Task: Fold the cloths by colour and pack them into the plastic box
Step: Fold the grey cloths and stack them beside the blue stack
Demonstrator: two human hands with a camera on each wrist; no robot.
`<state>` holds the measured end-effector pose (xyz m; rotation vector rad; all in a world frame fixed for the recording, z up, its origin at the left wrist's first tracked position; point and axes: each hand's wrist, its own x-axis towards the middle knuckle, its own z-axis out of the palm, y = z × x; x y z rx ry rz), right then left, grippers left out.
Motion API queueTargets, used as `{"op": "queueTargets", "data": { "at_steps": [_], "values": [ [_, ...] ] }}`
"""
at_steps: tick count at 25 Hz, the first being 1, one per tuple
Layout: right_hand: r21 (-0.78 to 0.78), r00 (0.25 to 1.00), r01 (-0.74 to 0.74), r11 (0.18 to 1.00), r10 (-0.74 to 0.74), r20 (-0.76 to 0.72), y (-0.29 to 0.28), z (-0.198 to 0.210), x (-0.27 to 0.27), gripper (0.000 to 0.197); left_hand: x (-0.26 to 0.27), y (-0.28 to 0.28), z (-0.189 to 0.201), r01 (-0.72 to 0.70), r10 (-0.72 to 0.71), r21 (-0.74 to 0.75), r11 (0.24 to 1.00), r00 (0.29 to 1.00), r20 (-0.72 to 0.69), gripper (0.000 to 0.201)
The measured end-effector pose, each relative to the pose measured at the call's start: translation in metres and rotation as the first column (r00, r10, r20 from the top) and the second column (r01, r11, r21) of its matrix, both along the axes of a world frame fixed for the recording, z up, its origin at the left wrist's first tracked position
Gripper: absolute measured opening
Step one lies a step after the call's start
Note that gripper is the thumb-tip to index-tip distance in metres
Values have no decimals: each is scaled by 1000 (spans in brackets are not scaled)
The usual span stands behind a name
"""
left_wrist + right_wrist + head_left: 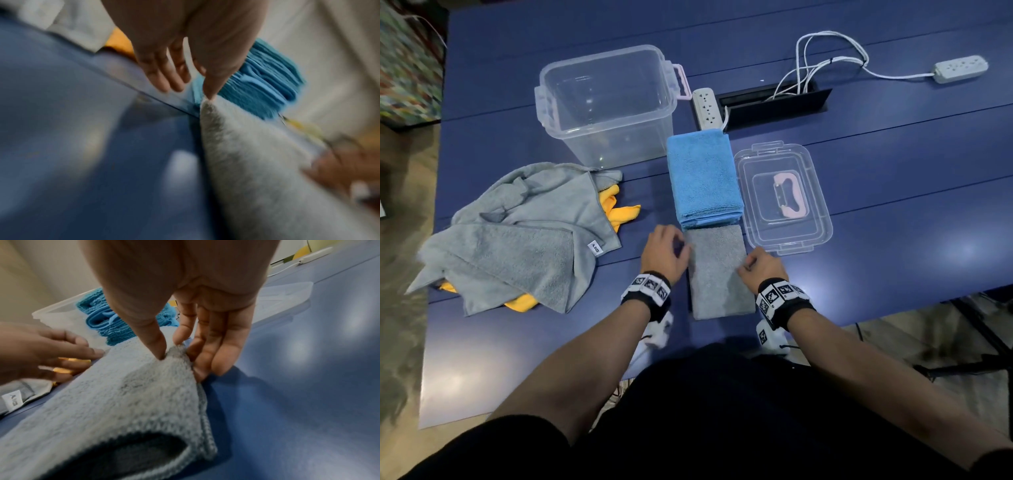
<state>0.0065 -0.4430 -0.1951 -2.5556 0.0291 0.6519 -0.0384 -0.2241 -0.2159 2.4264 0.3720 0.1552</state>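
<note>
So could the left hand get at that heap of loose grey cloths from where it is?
Probably yes. The left hand only touches the folded grey cloth with straight fingers, and bare table lies between it and the heap of loose grey cloths on its own side.

— Grey cloth (719, 270)?
— Folded into a long narrow strip, flat on the tabletop (893, 171), far right corner puckered up a little.
— Blue cloths (702, 178)?
— Folded, stacked neatly at twelve o'clock from the strip, touching its far end.
— And the rest?
— Loose grey cloths (524, 236) heaped at nine o'clock, yellow cloths (616, 209) peeking from beneath. Plastic box (619, 137) clear, upright, uncovered, at eleven o'clock; lid (815, 212) lying flat at one o'clock.
</note>
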Motion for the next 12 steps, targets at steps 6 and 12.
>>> {"op": "queueTargets", "data": {
  "at_steps": [6, 12],
  "values": [
    [68, 998, -30, 997, 26, 54, 0, -5, 8, 6, -36, -1, -10, 373, -328, 146, 916, 907, -265, 63],
    [-75, 855, -446, 892, 450, 258, -1, 4, 7, 44, -32, -13, 1, 509, -331, 251, 823, 789, -517, 113]
  ]
}}
